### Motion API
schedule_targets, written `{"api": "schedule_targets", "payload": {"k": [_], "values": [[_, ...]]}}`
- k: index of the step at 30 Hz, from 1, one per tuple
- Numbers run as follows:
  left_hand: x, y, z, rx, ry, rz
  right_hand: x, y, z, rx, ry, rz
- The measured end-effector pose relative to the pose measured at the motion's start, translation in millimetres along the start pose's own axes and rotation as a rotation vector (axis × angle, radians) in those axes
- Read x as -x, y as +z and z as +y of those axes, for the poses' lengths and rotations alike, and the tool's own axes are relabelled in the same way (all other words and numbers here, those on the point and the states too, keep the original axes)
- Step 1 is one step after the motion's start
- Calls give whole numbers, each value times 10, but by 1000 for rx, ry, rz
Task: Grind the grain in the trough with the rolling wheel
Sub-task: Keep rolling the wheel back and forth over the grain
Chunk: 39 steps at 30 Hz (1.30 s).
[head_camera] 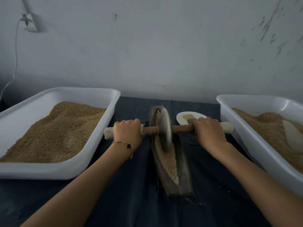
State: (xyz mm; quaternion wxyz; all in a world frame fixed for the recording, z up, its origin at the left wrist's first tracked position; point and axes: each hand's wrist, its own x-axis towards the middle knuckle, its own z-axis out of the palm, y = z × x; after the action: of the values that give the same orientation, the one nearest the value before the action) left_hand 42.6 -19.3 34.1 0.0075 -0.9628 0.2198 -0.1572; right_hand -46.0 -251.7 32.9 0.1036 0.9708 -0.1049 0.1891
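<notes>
The table (134, 202), under a dark blue cloth, carries everything. A white tub (91, 102) of tan grain sits along its left edge, and a second white tub (229, 112), also holding grain, along its right edge; a pale scoop-like piece lies in the second, though its exact form cannot be told.

The trough (184, 163), a long, narrow, dark boat-shaped vessel, lies lengthwise down the middle of the table between the tubs. It looks rigid and heavy, probably metal or stone, and likely to stay put under load. The grain (168, 163) lies loose along its channel, coarse and dry, likely to creep up the sides and spill.

The rolling wheel (165, 128) stands upright in the channel toward the far end, a thin grey disc, judged heavy and hard-edged. Its axle handle (182, 128) crosses the trough, wooden, with pale wrapped ends; those ends are the proper hold.

The left hand (127, 130) has its fingers curled round the left wrapped end; the right hand (207, 130) wraps the right side likewise. A small white dish (182, 117) sits just beyond the right hand.

No brand, label or legible writing is visible.
</notes>
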Motion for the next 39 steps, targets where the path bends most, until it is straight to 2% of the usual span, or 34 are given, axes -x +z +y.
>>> {"api": "schedule_targets", "payload": {"k": [4, 10, 15, 21, 26, 29, 34, 39], "values": [[423, -165, -28, -1, 70, -38, 464, -269, 8, 25, -75, 41], [796, -310, -70, -14, 104, -17, 866, -527, 43, -119, -66, 43], [634, -166, -31, -46, 69, 7, 668, -236, 5, -101, -4, 68], [64, 55, 8, -57, 16, 92, 54, 142, -6, -105, 65, 18], [-378, 67, 30, -40, -36, 55, -436, 237, 20, -72, 113, -10], [-494, 53, 46, -92, -23, 89, -528, 281, 4, -80, 151, -53], [-321, 82, 19, -84, 10, 114, -310, 228, -4, -70, 125, 31], [240, -68, -28, 22, 63, -28, 140, -56, 20, -68, 15, 27]]}}
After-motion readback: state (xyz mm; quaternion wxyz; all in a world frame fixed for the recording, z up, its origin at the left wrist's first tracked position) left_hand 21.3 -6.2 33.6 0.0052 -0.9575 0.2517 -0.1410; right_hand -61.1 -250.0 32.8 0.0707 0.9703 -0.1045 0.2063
